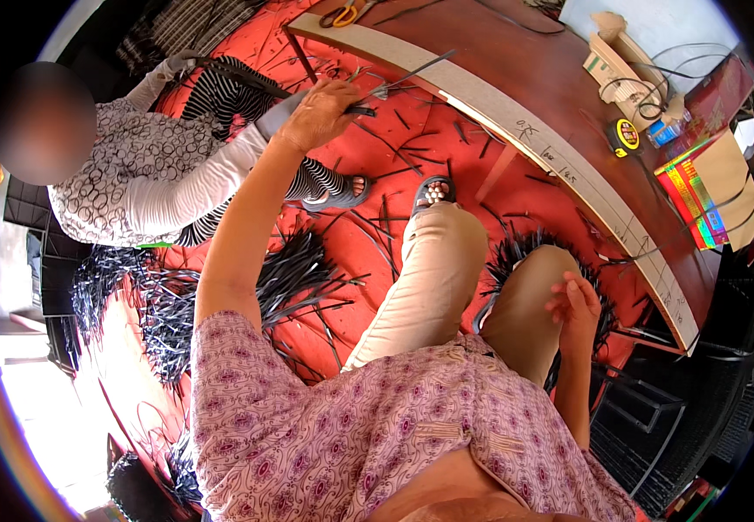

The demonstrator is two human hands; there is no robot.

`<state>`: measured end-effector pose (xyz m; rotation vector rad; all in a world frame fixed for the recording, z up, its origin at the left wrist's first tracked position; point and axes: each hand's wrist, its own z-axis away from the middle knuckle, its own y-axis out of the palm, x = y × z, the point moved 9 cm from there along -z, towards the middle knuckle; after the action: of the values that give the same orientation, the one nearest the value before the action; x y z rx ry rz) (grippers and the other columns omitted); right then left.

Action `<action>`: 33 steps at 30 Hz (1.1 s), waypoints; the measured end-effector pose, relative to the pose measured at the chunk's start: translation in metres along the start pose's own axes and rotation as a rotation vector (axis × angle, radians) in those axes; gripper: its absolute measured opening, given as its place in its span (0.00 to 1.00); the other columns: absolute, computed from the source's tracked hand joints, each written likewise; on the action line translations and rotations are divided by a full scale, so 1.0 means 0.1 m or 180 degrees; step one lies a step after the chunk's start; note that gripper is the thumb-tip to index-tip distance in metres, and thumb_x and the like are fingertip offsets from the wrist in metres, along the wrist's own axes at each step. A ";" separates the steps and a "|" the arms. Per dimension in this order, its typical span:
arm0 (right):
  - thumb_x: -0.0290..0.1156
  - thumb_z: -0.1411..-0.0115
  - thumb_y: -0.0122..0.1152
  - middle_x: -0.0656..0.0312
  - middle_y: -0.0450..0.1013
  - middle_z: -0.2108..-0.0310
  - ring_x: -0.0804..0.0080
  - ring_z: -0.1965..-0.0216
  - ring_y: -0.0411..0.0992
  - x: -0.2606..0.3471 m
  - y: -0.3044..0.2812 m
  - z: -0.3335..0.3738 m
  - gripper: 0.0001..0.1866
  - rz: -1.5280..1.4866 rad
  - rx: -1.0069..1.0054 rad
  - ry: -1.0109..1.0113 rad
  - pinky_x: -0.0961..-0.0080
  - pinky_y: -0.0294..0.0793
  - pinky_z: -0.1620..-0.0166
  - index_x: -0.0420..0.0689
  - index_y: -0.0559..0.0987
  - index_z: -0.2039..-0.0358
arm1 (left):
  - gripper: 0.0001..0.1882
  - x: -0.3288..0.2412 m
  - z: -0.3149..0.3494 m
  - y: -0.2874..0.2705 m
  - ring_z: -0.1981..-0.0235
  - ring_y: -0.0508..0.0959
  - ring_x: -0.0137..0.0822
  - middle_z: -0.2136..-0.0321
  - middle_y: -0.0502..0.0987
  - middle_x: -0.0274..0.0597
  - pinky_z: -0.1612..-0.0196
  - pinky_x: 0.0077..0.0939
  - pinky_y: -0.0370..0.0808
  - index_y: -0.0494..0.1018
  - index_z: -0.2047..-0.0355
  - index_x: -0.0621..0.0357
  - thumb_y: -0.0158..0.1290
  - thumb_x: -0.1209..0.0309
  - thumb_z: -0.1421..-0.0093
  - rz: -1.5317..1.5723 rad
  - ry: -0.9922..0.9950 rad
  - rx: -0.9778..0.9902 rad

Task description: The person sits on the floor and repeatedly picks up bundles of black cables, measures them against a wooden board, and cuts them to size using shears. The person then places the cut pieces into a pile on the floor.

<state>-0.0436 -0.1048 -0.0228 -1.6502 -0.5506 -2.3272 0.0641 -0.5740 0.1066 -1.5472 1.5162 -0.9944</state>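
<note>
My left hand [320,113] is stretched out to the far left, its fingers closed around a short black strip [360,110] whose end sticks out past the fingertips. Just beyond it, a long thin grey-black strip [420,70] slants up toward the table edge; whether my fingers also hold it is hidden. A co-worker's light-sleeved arm [194,187] reaches in behind my left wrist, and that person's hand is mostly covered by mine. Beside my right knee, my right hand [577,306] hangs in the air with loosely bent, parted fingers and nothing in it.
A curved-looking brown table [516,52] runs along the far side, bearing scissors [340,16], a tape measure [624,137] and a torn cardboard box [625,74]. Piles of black strips [177,317] and scattered offcuts lie on the red floor [368,317]. The co-worker sits at left.
</note>
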 end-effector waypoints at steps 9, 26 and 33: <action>0.38 0.35 0.48 0.52 0.67 0.46 0.69 0.53 0.71 0.86 1.21 -0.38 0.27 -0.0252 0.1137 -0.0874 0.77 0.69 0.58 0.41 0.61 0.39 | 0.29 -1.45 -0.34 0.07 0.84 0.64 0.24 0.88 0.66 0.31 0.78 0.25 0.62 0.74 0.78 0.61 0.45 0.46 0.38 0.2891 -0.1264 0.1406; 0.35 0.31 0.39 0.73 0.56 0.85 0.88 0.89 0.49 1.97 -0.79 0.78 0.13 -0.3336 0.1620 -0.1527 0.87 0.47 0.86 0.42 0.69 0.55 | 0.32 -5.26 -0.57 0.10 0.86 0.67 0.22 0.88 0.70 0.34 0.82 0.17 0.63 0.78 0.73 0.65 0.39 0.48 0.35 0.6255 -0.0050 0.3363; 0.36 0.34 0.47 0.75 0.52 0.88 0.88 0.90 0.46 1.41 -1.82 1.58 0.14 -0.2171 0.0197 -0.1226 0.88 0.44 0.88 0.38 0.72 0.58 | 0.32 -5.52 -0.87 0.72 0.74 0.77 0.35 0.72 0.79 0.47 0.69 0.24 0.73 0.74 0.63 0.69 0.35 0.48 0.33 0.6057 -0.0962 0.2675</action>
<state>-0.0289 0.1314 0.1255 -2.1418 -1.4444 -2.3482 -0.0463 -0.0237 0.0622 0.5307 1.2720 -0.0686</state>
